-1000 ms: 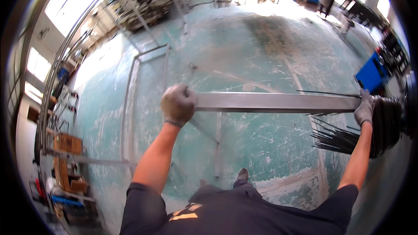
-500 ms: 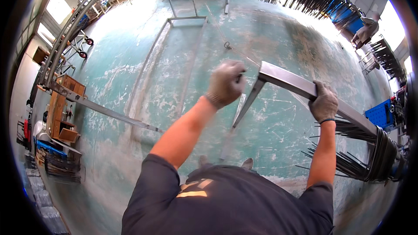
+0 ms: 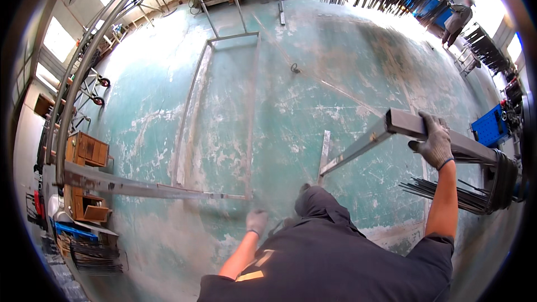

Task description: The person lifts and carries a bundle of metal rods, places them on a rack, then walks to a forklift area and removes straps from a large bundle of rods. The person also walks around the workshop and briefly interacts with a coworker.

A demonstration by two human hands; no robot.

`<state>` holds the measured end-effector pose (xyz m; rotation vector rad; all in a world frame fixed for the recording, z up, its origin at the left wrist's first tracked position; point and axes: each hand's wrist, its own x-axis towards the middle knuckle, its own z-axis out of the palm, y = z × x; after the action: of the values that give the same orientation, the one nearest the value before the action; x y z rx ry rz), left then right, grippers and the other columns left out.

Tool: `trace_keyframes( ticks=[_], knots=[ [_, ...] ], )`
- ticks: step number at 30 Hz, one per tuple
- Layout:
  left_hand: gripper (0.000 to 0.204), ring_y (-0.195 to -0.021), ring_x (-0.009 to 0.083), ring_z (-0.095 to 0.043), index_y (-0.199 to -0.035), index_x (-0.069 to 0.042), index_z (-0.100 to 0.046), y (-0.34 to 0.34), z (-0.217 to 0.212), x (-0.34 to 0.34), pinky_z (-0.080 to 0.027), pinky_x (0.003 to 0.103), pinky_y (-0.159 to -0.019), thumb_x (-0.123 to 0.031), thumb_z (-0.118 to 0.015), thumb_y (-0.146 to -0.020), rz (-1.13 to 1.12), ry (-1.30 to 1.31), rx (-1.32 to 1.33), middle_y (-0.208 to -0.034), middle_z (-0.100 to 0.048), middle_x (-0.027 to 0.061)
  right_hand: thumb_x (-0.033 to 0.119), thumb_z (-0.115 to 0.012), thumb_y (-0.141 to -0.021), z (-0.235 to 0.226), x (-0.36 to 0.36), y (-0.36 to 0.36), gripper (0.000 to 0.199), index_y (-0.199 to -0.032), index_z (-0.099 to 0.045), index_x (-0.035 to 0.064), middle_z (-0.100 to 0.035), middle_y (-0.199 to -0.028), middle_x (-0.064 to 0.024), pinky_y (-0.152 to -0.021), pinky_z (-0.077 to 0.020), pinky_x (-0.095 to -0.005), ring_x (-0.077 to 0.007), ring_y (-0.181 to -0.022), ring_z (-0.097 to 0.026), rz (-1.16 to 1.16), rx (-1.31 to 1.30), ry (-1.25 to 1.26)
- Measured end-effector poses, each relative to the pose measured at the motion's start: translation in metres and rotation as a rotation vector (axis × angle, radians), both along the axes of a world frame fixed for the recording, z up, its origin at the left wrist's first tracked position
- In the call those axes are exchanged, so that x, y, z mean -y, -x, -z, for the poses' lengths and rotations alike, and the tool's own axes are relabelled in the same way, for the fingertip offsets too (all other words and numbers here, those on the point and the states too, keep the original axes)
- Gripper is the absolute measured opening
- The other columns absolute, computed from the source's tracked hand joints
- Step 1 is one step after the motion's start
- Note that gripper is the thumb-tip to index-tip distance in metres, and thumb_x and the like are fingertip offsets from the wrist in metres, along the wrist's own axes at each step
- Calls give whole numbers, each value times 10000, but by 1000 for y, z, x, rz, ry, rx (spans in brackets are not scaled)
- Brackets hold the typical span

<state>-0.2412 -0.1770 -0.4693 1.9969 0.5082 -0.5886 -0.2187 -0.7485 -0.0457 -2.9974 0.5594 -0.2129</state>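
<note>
While the right hand (image 3: 433,141) stays with the grey metal beam (image 3: 413,124), the left hand (image 3: 257,221) has come away from it and hangs low beside the body. Half a second ago the left hand was raised near the beam's end; a second ago both hands were on the beam, well apart.

Right hand gloved, now nearer the beam's squared end than before: fingers laid spread over the top, thumb standing off to the left. Left hand gloved too, small and blurred; cannot tell whether its fingers are curled or loose.

Beam at right of view, a slanting bar (image 3: 358,150) running down-left from its end toward the floor. Its far part reaches the dark bundle (image 3: 500,182), with black rods (image 3: 447,193) fanning out below. At left, a long silver bar (image 3: 134,187); beyond it, a rectangular frame (image 3: 236,36) on the green floor (image 3: 313,106).

Markings: pale orange bars (image 3: 250,275) show on the dark shirt (image 3: 347,251); print or sunlight, cannot tell.
</note>
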Motion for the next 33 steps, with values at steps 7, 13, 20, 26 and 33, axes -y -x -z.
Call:
trace_keyframes(
  ticks=[7,13,20,26,33],
  knots=[
    [161,-743,170,-714,-953,-32,-792,-104,9,5,-555,338,-671,-152,-704,-890,121,-46,-65,-830,-753,71,272,-957,-720,-35,-66,-110,784,-1419,-653,94,-717,-1310,-154,-1094,-524,-467,-353,-1255,-658,-446,-223,-514],
    [279,-996,280,-788,-1082,-41,-810,-278,-50,16,-587,399,-886,-145,-687,-854,232,-264,-71,-1033,-811,195,353,-901,-835,-49,-59,-218,727,-1445,-645,51,-716,-1364,-177,-1086,-533,-453,-356,-1276,-673,-652,-571,-785],
    [182,-713,163,-679,-1018,21,-769,-452,-63,74,-535,310,-641,-52,-664,-888,10,11,5,-815,-732,91,386,-845,-901,-72,-30,-349,642,-1411,-658,44,-729,-1328,-188,-1059,-544,-468,-375,-1249,-681,-570,-524,-440],
    [312,-1149,392,-729,-1111,-128,-821,-546,-49,129,-561,449,-1032,-207,-641,-869,583,-345,80,-1123,-783,196,315,-871,-883,-34,-6,-471,594,-1384,-679,60,-756,-1262,-170,-1034,-564,-434,-330,-1182,-720,-394,-495,-518],
    [358,-1162,369,-734,-1155,-86,-802,-796,-45,139,-561,427,-1013,-264,-645,-888,541,-199,41,-1160,-782,210,369,-834,-892,155,29,-576,578,-1342,-704,30,-767,-1249,-194,-1007,-577,-412,-334,-1180,-735,138,-312,-668]
  ],
)
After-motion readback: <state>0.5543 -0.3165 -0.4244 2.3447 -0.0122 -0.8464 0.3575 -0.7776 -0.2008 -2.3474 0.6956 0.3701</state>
